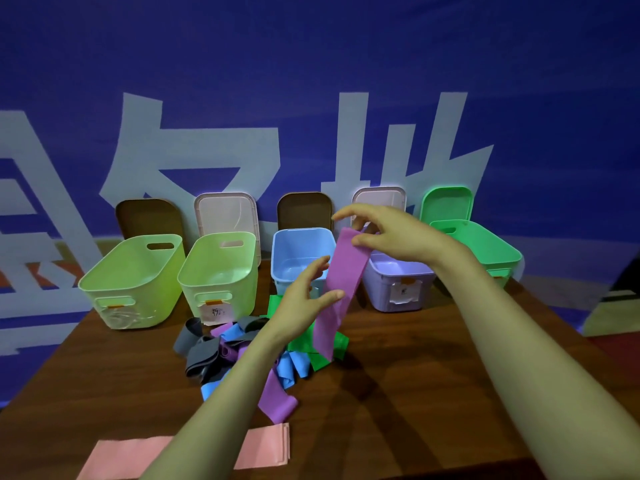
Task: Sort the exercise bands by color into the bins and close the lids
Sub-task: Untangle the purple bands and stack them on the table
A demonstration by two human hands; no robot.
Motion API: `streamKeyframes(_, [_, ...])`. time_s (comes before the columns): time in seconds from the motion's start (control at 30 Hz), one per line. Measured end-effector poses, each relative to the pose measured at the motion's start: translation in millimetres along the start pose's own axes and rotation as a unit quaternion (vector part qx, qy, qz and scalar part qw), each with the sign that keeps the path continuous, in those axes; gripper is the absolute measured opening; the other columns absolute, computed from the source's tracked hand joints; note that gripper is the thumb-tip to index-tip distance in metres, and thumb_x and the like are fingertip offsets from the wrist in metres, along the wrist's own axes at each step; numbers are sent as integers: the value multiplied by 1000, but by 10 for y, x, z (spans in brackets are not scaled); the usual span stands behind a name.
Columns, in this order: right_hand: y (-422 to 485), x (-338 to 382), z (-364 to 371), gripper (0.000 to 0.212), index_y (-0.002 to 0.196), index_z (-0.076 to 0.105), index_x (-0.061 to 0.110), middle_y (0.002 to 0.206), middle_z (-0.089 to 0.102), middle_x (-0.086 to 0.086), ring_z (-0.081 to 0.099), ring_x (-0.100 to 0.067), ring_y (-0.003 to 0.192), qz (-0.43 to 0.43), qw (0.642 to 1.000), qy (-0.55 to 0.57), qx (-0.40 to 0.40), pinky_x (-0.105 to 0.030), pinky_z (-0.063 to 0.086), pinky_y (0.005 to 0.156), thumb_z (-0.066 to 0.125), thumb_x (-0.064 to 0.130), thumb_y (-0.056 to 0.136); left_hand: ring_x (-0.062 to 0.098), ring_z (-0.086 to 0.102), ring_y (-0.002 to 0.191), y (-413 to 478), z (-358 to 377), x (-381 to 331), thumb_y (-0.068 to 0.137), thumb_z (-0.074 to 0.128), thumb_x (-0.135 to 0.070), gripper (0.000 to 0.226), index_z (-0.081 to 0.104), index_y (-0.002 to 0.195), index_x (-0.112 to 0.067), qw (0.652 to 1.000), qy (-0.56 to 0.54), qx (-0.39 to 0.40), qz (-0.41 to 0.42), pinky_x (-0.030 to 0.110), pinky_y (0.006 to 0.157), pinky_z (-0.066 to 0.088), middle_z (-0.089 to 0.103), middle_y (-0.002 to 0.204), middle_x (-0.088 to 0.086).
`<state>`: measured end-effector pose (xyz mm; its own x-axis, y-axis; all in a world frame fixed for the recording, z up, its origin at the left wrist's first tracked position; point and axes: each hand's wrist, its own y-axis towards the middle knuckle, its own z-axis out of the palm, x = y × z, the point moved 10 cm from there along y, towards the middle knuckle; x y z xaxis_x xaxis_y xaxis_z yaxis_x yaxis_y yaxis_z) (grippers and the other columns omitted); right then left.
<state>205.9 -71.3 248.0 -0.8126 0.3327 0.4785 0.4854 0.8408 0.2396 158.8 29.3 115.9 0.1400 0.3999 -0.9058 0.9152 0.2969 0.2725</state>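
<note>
Now | table [415,375] bears open bins | purple band [341,271] hangs above band pile [221,344], before blue bin [298,251] | right hand [398,237] pinches its top end | left hand [301,303] spread loose, thumb against its middle

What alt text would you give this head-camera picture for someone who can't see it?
A person's right hand pinches the top of a purple exercise band held above a wooden table, while the left hand touches it lower down. Behind stand five open bins, two lime, blue, lilac and green, with a pile of mixed bands in front.
</note>
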Motion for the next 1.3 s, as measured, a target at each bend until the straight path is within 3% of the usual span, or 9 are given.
streamKeyframes(0.2, [-80, -89, -206, 20, 97, 61, 28, 91, 62, 8, 59, -12, 83, -16, 993, 28, -112, -18, 45, 73, 59, 9, 88, 6, 63, 85, -97, 361, 226, 86, 67, -16, 16, 66, 102, -17, 995, -43, 70, -52, 22, 75, 52, 70, 95, -4])
streamKeyframes(0.33, [-172, -231, -373, 18, 104, 65, 15, 91, 62, 7, 56, -7, 84, 3, 982, 23, -190, -1, 39, 70, 56, 7, 91, 16, 65, 89, -283, 487, 602, 86, 67, -23, 23, 68, 105, -10, 987, -47, 106, -112, 35, 84, 52, 71, 101, 4])
streamKeyframes(0.4, [-207, -335, -414, 19, 106, 65, 13, 93, 63, 4, 55, -7, 85, 18, 977, 24, -212, 1, 38, 70, 55, 6, 91, 15, 60, 81, -343, 443, 729, 80, 70, -37, 34, 69, 95, -7, 987, -34, 92, -125, 35, 77, 48, 69, 90, 4])
streamKeyframes(0.53, [-295, -713, -371, 22, 111, 63, 10, 103, 66, -4, 58, -15, 93, 86, 967, 5, -239, -22, 44, 83, 52, 6, 92, 4, 51, 60, -363, 257, 842, 86, 67, -23, 14, 63, 76, -15, 988, -13, 34, -153, 13, 55, 37, 60, 71, -3])
streamKeyframes(0.7, [-621, -1464, 28, 43, 126, 47, 16, 99, 58, -18, 57, -35, 88, 215, 952, -16, -215, -39, 46, 76, 44, -5, 88, 19, 56, 65, -393, 123, 1036, 79, 74, -25, 25, 51, 87, -19, 983, 13, -30, -182, 29, 58, 43, 61, 77, 8])
streamKeyframes(0.77, [-808, -1726, 250, 45, 117, 48, 19, 96, 57, -17, 57, -35, 89, 245, 949, -23, -195, -39, 44, 74, 41, -11, 83, 19, 53, 62, -435, 171, 1131, 73, 79, -26, 36, 44, 80, -21, 979, 27, -31, -197, 35, 59, 42, 61, 72, 8])
streamKeyframes(0.9, [-1197, -2122, 645, 40, 90, 53, 20, 100, 54, -14, 54, -34, 95, 300, 940, -35, -155, -36, 41, 77, 38, -14, 74, -2, 41, 39, -516, 486, 1248, 80, 74, -16, 30, 44, 75, -18, 976, 76, 41, -200, 16, 44, 29, 52, 56, -3])
streamKeyframes(1.07, [-1655, -2518, 1034, 42, 119, 45, 12, 123, 51, -17, 52, -37, 110, 403, 906, -40, -122, -41, 42, 88, 36, -8, 83, 6, 43, 54, -598, 827, 1402, 80, 72, -20, 28, 46, 72, -26, 960, 165, 105, -198, 21, 54, 33, 51, 63, -7])
streamKeyframes(1.3, [-2117, -2682, 1323, 32, 119, 42, 6, 124, 51, -19, 52, -39, 110, 458, 878, -37, -135, -43, 42, 83, 37, -3, 89, 19, 50, 69, -783, 1129, 1509, 81, 68, -21, 22, 48, 74, -28, 943, 236, 159, -171, 30, 61, 35, 53, 68, -4])
